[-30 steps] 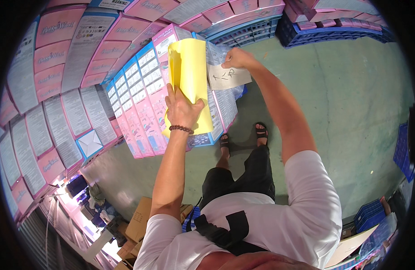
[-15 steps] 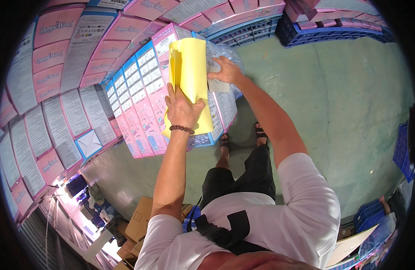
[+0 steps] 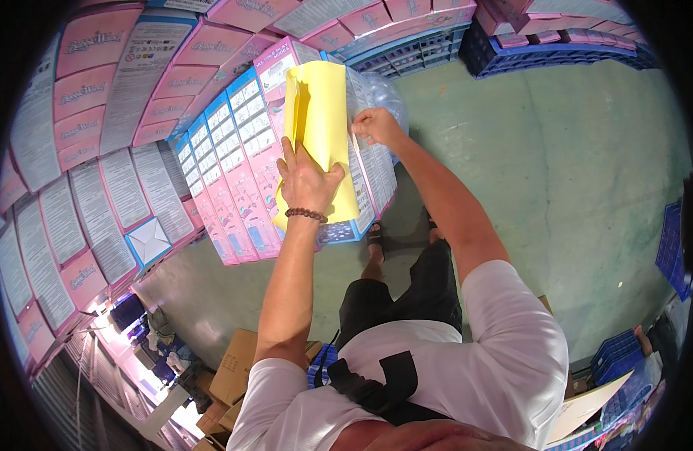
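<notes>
My left hand (image 3: 307, 180) lies spread on a yellow sheet (image 3: 328, 105), with the thumb well apart from the fingers. The sheet is folded over at its left side, and there a narrow gap shows near the upper part. It rests on the right part of a row of pink and blue boxes (image 3: 241, 180), which stand tightly side by side in front of me. On my left wrist I have a bracelet (image 3: 307, 215) of dark round beads.

My right hand (image 3: 376, 126) is just beside the right edge of the sheet, over a box side with grey print. Its fingers are bent and drawn near to the thumb, but I cannot tell if they pinch something. Behind this hand is some clear plastic (image 3: 389, 98).

More pink cartons (image 3: 83, 90) are stacked to my left. Farther away on the right, a dark blue pallet (image 3: 542, 56) carries other boxes, and below me is the greenish floor (image 3: 512, 150).
</notes>
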The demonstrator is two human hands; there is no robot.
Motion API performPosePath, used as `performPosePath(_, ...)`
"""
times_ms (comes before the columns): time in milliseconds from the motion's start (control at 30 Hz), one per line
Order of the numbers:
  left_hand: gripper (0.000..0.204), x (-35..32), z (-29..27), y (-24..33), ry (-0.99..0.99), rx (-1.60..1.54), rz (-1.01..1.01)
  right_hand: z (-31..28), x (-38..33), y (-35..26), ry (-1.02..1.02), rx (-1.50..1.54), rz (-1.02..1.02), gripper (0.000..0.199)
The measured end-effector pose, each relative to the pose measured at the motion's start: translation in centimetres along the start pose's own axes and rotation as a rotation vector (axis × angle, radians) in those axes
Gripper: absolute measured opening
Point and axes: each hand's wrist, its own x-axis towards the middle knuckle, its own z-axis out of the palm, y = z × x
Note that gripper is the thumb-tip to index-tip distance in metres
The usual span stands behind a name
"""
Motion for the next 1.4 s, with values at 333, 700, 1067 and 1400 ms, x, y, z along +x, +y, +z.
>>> performPosePath(333, 0.076, -0.4, -0.2, 0.3, -0.018, 0.051, 0.012, 1.6, 0.0, -0.4, 0.179, -0.189, 0.161, 0.038)
performPosePath(700, 0.035, -0.7, -4.8, -4.2, 0.201, -0.382, 0.291, -3.1, -14.7, -0.4, 0.438, 0.223, 0.135, 0.035)
performPosePath(1067, 0.064, -14.5, -12.5, 0.3, -0.079, -0.765, 1.287, 5.9, -46.1, 5.8, 1.072, 0.277, -0.473, 0.074)
performPosePath(1400, 0.021, -42.4, -4.9, 1.1, -1.273, -0.426, 1.454, 23.8, -61.8, 14.9, 1.153, 0.745, -0.622, 0.080)
